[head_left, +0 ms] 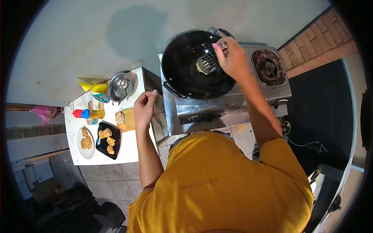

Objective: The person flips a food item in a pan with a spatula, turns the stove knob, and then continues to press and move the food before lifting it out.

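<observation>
A slotted metal spatula (208,63) is held by its handle in my right hand (232,58), over the right side of a large black wok (186,77). Under and beside the spatula's blade lies a small pale piece of food (200,68) in the wok. The wok rests on the left part of a steel gas stove (186,116). My left hand (145,106) hangs left of the wok, near the edge of the white table (130,149), its thumb and index finger pressed together. Whether anything is between those fingertips is too small to tell.
A bare burner (269,67) is right of the wok. On the white table stand a metal bowl (115,87), a red bottle (77,113), a yellow bottle (97,113), a white plate (84,156) and a black plate (101,144), both with browned food.
</observation>
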The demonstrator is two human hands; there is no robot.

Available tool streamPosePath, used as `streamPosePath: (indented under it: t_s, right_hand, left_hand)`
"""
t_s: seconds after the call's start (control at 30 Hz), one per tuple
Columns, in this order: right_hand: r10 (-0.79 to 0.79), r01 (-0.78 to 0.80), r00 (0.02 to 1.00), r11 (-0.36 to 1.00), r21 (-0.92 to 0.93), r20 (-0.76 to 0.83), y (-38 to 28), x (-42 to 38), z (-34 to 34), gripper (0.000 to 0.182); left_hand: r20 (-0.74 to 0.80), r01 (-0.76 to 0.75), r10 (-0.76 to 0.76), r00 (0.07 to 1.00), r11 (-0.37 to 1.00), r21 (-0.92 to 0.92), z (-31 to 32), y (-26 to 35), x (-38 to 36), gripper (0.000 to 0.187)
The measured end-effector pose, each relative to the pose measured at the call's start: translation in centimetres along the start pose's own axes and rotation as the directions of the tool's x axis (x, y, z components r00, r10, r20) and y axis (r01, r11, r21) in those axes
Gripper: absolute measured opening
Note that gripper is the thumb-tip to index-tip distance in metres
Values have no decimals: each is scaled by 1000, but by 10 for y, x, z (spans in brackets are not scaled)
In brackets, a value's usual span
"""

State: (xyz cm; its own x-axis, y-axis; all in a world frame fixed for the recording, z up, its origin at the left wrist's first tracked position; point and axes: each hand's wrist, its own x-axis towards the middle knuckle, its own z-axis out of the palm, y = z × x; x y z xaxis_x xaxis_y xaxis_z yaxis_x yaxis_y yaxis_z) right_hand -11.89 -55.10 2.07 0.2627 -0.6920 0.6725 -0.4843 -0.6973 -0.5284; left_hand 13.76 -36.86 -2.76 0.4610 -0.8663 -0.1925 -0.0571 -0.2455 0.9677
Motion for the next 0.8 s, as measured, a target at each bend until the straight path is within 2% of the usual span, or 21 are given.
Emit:
streamPosePath:
  t_s: [0.1, 0.2, 0.43, 0.5, 0.57, 0.7, 0.8]
  right_hand:
    - [18, -18, 999, 1000, 0, -33, -2, 3, -17, 16]
    - [16, -25, 996, 995, -96, -86, 8, 4, -22, 12]
    - [39, -49, 994, 994, -98, -102, 14, -8, 15, 12]
    - [36, -26, 991, 997, 79, -128, 11, -2, 26, 13]
    - [73, -59, 991, 990, 125, -112, 6, 1, 26, 13]
    - [8, -5, 987, 1000, 14, -160, 3, 3, 15, 12]
    - [77, -85, 991, 994, -67, -110, 4, -4, 8, 12]
  left_hand:
    - [34, -7, 7, 999, 1000, -27, 2, -1, 0, 21]
    - [63, -21, 22, 998, 1000, -20, 5, 0, 2, 20]
    - [78, 11, -11, 997, 1000, -1, 7, 3, 2, 21]
    - [83, 5, -4, 997, 1000, -7, 9, -1, 2, 21]
    - [82, -1, 1, 997, 1000, 0, 11, -4, 3, 21]
    - [78, -19, 20, 997, 1000, -8, 14, -6, -1, 21]
    - [72, -24, 24, 997, 1000, -3, 14, -8, -2, 20]
